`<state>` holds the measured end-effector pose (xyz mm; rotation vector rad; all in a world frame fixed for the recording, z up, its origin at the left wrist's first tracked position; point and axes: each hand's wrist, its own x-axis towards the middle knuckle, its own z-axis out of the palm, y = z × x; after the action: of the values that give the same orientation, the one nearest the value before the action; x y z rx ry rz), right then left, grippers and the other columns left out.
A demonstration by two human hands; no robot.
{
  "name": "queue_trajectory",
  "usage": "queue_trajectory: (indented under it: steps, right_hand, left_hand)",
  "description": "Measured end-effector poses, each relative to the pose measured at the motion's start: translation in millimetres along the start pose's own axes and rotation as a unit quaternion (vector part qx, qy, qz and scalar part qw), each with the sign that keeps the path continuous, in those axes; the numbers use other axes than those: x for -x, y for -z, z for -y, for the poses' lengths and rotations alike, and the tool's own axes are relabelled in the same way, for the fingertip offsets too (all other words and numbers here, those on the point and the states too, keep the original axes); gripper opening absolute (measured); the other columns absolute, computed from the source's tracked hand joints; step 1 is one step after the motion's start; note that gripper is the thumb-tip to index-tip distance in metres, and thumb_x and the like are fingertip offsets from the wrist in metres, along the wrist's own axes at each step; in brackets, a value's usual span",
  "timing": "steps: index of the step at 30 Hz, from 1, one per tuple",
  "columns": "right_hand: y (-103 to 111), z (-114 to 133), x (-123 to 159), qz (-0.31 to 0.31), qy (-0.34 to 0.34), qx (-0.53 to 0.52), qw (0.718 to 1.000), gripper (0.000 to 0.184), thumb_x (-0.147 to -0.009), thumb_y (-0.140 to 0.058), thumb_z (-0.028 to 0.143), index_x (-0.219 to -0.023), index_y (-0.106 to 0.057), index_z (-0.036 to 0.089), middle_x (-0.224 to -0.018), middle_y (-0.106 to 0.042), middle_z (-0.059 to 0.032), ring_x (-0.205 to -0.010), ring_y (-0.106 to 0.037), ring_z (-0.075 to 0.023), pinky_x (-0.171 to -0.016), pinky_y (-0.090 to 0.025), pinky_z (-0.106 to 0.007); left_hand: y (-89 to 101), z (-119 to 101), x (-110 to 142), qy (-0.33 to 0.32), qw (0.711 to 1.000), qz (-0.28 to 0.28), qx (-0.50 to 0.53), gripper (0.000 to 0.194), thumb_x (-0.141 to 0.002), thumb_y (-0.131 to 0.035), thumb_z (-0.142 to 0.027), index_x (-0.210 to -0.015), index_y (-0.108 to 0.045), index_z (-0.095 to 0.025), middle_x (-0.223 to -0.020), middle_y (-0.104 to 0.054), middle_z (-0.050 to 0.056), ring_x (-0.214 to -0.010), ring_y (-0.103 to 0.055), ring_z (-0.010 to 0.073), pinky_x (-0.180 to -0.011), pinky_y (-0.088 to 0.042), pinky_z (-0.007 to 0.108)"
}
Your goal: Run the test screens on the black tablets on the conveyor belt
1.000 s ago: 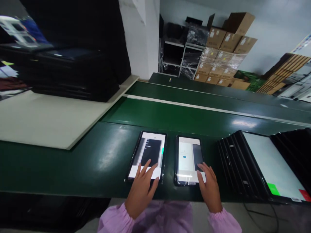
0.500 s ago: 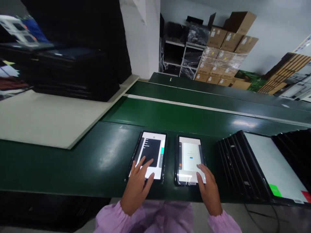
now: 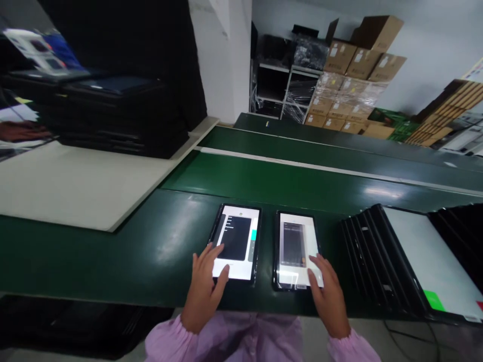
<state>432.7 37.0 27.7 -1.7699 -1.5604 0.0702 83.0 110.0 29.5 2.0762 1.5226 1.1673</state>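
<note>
Left tablet (image 3: 237, 239) and right tablet (image 3: 296, 246) lie on the green bench (image 3: 151, 261), long axes pointing forward; left hand (image 3: 206, 281) and right hand (image 3: 329, 291), loosely spread, gripping nothing, each overlap the nearer tablet's outer edge.

A factory-like workshop, shown by its long green workbench (image 3: 124, 266), stacked cartons (image 3: 341, 100) and metal shelving (image 3: 287, 88).

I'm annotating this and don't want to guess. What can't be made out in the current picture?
All in the head view:
Left tablet, lower left corner: hidden by the left hand.
Right tablet, part of its right edge: behind the right hand.
Red patch at right: cut off by the frame's edge.
Carton labels: too small to read.
</note>
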Motion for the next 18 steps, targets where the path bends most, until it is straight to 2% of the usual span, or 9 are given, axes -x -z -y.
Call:
queue_trajectory:
  steps: [2, 4, 7, 10, 14, 18]
  right_hand:
    - [-2.1, 5.0, 0.4, 0.022, 0.006, -0.008, 1.000, 0.040, -0.107, -0.049, 0.051, -0.133, -0.066, 0.026, -0.140, -0.066, -0.0088, -0.138, -0.056, -0.0314, -0.118, -0.043, -0.061]
    - [-1.9, 5.7, 0.2, 0.006, -0.019, -0.005, 1.000, 0.038, -0.107, -0.049, 0.050, -0.128, -0.068, 0.025, -0.134, -0.069, -0.0096, -0.136, -0.057, -0.0317, -0.121, -0.038, -0.064]
    - [2.4, 0.1, 0.5, -0.019, -0.062, -0.011, 0.998, 0.041, -0.106, -0.050, 0.053, -0.128, -0.068, 0.024, -0.138, -0.066, -0.0112, -0.138, -0.055, -0.0329, -0.120, -0.040, -0.064]
    - [2.1, -3.5, 2.7, -0.020, -0.070, -0.016, 0.997, 0.042, -0.106, -0.050, 0.053, -0.133, -0.066, 0.024, -0.142, -0.064, -0.0118, -0.140, -0.053, -0.0334, -0.119, -0.042, -0.063]
    - [-14.7, 13.2, 7.9, -0.013, -0.039, 0.013, 0.999, 0.046, -0.107, -0.048, 0.050, -0.137, -0.064, 0.020, -0.145, -0.062, -0.0154, -0.141, -0.052, -0.0368, -0.115, -0.045, -0.066]
    - [-31.3, 41.0, 11.1, 0.064, 0.029, 0.005, 0.998, 0.040, -0.108, -0.049, 0.044, -0.141, -0.062, 0.025, -0.151, -0.058, -0.0102, -0.146, -0.048, -0.0345, -0.114, -0.050, -0.061]
  left_hand:
    - [0.9, 3.9, -1.2, 0.000, 1.000, -0.027, 0.014, 0.045, -0.103, -0.051, -0.036, -0.148, -0.046, -0.028, -0.147, -0.060, 0.011, -0.151, -0.041, 0.0345, -0.127, -0.017, 0.070]
    - [3.6, 6.7, -3.1, 0.003, 0.999, -0.046, 0.024, 0.044, -0.103, -0.052, -0.037, -0.145, -0.049, -0.028, -0.146, -0.059, 0.011, -0.150, -0.042, 0.0350, -0.126, -0.018, 0.069]
    - [8.5, 10.5, -5.3, 0.013, 0.997, -0.067, 0.043, 0.043, -0.102, -0.053, -0.038, -0.143, -0.051, -0.028, -0.146, -0.058, 0.013, -0.148, -0.044, 0.0355, -0.125, -0.024, 0.068]
    - [10.2, 14.0, -5.4, 0.025, 0.995, -0.076, 0.052, 0.044, -0.101, -0.054, -0.039, -0.144, -0.052, -0.026, -0.146, -0.058, 0.014, -0.148, -0.044, 0.0353, -0.125, -0.026, 0.066]
    - [6.3, 14.5, -3.6, 0.020, 0.997, -0.063, 0.040, 0.045, -0.102, -0.053, -0.039, -0.145, -0.051, -0.025, -0.147, -0.058, 0.014, -0.148, -0.044, 0.0342, -0.129, -0.016, 0.065]
    - [2.8, 9.6, -2.5, 0.026, 0.998, -0.044, 0.033, 0.043, -0.102, -0.051, -0.040, -0.143, -0.052, -0.026, -0.147, -0.058, 0.013, -0.148, -0.045, 0.0336, -0.129, -0.013, 0.064]
